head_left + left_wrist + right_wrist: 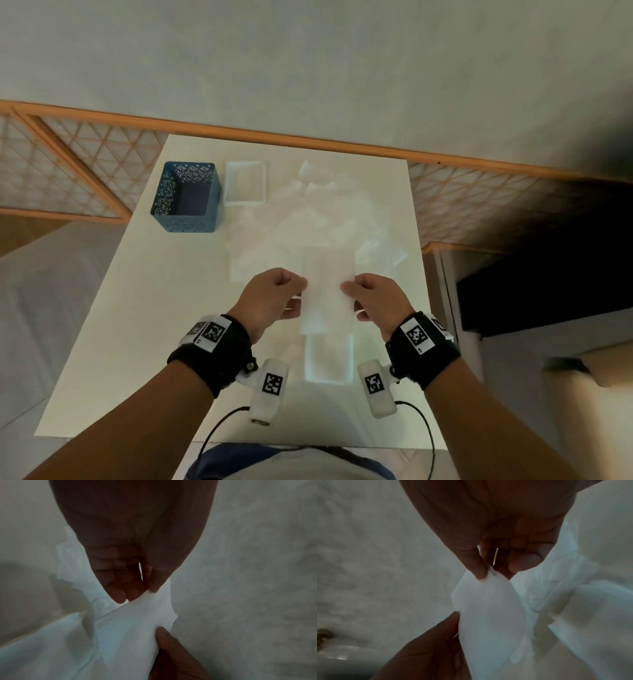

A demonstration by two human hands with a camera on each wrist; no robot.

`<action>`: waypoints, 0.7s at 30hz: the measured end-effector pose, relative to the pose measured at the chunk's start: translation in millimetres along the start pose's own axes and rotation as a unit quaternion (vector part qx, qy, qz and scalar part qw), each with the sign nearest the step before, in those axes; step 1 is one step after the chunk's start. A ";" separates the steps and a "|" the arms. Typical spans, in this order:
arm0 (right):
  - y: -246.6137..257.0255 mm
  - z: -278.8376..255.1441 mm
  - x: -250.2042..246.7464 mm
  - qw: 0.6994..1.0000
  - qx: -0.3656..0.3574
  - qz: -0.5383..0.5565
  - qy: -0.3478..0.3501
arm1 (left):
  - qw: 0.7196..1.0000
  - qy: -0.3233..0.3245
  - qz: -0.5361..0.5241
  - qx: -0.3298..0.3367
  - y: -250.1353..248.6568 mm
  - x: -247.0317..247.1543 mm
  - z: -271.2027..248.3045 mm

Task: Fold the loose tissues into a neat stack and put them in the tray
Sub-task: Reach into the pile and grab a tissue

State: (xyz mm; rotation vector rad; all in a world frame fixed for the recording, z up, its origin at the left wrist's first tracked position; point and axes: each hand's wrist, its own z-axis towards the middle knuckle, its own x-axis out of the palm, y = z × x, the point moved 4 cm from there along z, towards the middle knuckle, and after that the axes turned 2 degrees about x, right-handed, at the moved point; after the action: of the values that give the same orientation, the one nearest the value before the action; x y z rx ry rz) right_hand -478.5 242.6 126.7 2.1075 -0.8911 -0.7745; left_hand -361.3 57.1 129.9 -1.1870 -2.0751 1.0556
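While loose tissues (308, 212) lie spread over the table (137, 308), the left hand (270, 298) and right hand (373, 296) each pinch one long edge of a folded tissue (327, 291), every grip closed on it.

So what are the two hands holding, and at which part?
One tissue: left hand pinches its left edge, right hand its right edge.

Head view looks down; wrist views, close, share the tissue (130, 628).

Right hand (496, 536) and left hand (426, 649) pinch a white tissue (488, 615).
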 end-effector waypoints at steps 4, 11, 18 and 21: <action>-41.7 5.3 1.3 0.997 0.028 -0.074 -0.016 | 0.996 -0.018 0.085 -0.034 46.0 2.6 17.7; -111.8 21.9 16.4 0.983 0.073 -0.157 -0.056 | 0.964 -0.016 0.264 -0.031 107.6 14.5 39.4; -132.0 32.3 18.3 0.971 0.112 -0.203 -0.066 | 0.945 -0.008 0.321 -0.056 125.6 23.9 47.0; -132.9 36.6 17.2 0.967 0.122 -0.215 -0.067 | 0.941 -0.014 0.332 -0.067 127.6 22.4 50.7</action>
State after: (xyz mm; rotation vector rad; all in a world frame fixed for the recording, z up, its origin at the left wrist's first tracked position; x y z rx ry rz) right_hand -448.9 283.4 -2.7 2.5355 -0.6250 -1.0834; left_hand -349.9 97.7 -2.7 -2.0357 -1.8136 1.2237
